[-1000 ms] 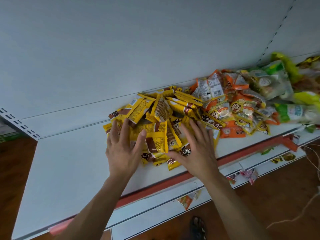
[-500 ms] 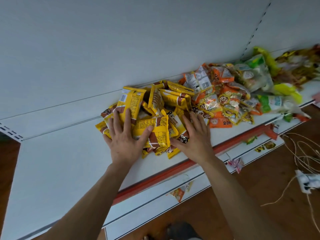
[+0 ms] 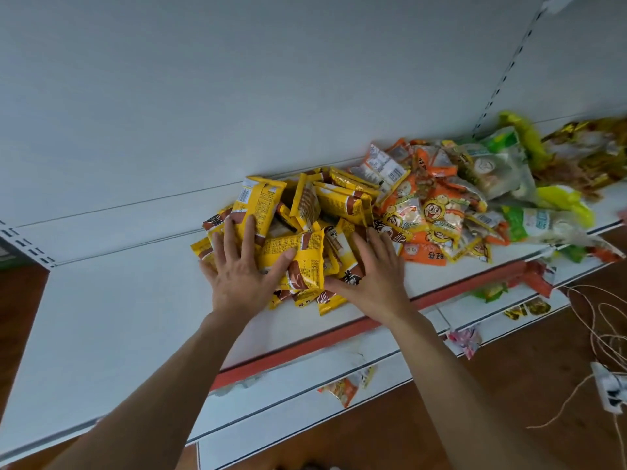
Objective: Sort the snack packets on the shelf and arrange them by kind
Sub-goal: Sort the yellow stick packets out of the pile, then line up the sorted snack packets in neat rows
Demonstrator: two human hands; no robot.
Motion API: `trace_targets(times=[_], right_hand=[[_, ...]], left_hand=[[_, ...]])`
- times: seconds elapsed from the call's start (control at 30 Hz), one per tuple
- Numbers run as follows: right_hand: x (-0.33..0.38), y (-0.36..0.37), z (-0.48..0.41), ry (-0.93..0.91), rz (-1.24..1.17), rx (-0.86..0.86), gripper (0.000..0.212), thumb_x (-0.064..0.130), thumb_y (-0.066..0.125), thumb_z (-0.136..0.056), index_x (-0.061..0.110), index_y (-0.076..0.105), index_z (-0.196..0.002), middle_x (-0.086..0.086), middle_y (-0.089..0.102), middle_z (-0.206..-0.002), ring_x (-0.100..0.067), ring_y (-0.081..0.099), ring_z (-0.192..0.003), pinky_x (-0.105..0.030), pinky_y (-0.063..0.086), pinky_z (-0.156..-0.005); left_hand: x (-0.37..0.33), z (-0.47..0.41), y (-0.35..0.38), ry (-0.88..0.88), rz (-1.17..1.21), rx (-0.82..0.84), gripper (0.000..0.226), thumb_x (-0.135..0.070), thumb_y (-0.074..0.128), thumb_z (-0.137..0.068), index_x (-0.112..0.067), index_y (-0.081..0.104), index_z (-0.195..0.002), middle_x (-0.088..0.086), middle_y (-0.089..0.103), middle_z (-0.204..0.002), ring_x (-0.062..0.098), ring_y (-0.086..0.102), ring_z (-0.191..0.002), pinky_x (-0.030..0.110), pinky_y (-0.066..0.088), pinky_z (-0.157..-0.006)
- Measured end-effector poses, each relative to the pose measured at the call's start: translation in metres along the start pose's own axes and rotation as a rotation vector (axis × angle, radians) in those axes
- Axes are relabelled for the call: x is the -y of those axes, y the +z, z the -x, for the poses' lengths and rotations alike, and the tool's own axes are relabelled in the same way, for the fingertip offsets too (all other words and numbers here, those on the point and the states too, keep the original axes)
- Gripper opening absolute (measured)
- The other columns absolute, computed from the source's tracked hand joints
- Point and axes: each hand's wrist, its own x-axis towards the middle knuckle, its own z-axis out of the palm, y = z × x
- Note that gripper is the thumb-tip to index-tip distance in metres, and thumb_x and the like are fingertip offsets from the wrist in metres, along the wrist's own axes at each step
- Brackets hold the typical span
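Observation:
A heap of yellow snack packets [image 3: 305,218] lies on the white shelf [image 3: 101,317]. My left hand [image 3: 241,269] rests flat on the heap's left side, fingers spread, thumb against a packet. My right hand [image 3: 373,276] lies flat on the heap's right front, fingers straight. Right of the yellow heap sits a pile of orange packets [image 3: 431,205], then green and white packets [image 3: 509,171] and golden packets [image 3: 590,154] at the far right.
The shelf has a red front strip [image 3: 322,340]. A lower shelf [image 3: 305,412] holds a few stray packets [image 3: 342,388]. On the brown floor at the right lie a coil of cord [image 3: 607,330] and a power strip [image 3: 610,391].
Both hands have pressed further into the yellow heap, bunching the packets closer together. The view has shifted so the piles sit a little further right.

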Motion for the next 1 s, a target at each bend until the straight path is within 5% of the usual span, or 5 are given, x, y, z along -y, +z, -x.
trace_targets(times=[0.2,0.37,0.5,0.7,1.0], right_hand=[[-0.002,-0.02,0.008,-0.043,-0.067,0.041,0.098,0.087,0.047,-0.069,0.037,0.026,-0.151,0.01,0.004,-0.164,-0.011,-0.01,-0.149,-0.054,-0.006,-0.119],[0.018,-0.027,0.005,-0.094,-0.142,-0.145,0.057,0.055,0.053,-0.093,0.026,0.047,-0.141,0.005,0.036,-0.154,-0.015,0.02,-0.145,-0.049,0.017,-0.119],[0.045,-0.028,0.004,-0.144,-0.144,-0.163,0.055,0.044,0.06,-0.092,0.021,0.048,-0.141,0.001,0.047,-0.145,-0.019,0.034,-0.135,-0.04,0.035,-0.11],[0.075,-0.015,0.0,-0.163,0.157,-0.046,0.067,0.062,0.061,-0.085,0.026,0.045,-0.139,-0.002,0.051,-0.133,-0.023,0.048,-0.123,-0.037,0.044,-0.092],[0.086,-0.007,-0.002,-0.038,-0.071,-0.07,0.043,0.034,0.073,-0.086,0.028,0.059,-0.126,0.0,0.055,-0.121,-0.014,0.057,-0.092,-0.023,0.042,-0.068]], left_hand=[[-0.006,0.012,-0.011,0.002,0.093,-0.063,0.104,-0.089,0.024,-0.07,-0.034,0.007,-0.156,-0.006,-0.001,-0.165,0.019,-0.006,-0.151,0.052,-0.003,-0.121],[-0.005,0.021,-0.021,0.012,0.079,-0.079,0.093,-0.081,0.028,-0.08,-0.029,0.016,-0.156,-0.004,0.007,-0.164,0.015,-0.003,-0.151,0.043,-0.002,-0.122],[0.003,0.02,-0.033,-0.026,0.078,-0.096,0.082,-0.075,0.037,-0.088,-0.027,0.025,-0.153,-0.002,0.016,-0.163,0.018,0.006,-0.15,0.041,0.007,-0.122],[0.01,-0.002,-0.044,-0.017,0.074,0.004,0.072,-0.046,0.06,-0.091,-0.022,0.03,-0.152,0.002,0.031,-0.157,0.023,0.028,-0.143,0.041,0.028,-0.114],[0.015,-0.008,-0.055,0.042,0.036,-0.207,0.045,-0.027,0.056,-0.087,-0.035,0.057,-0.131,-0.004,0.066,-0.124,0.028,0.061,-0.108,0.034,0.046,-0.08]])
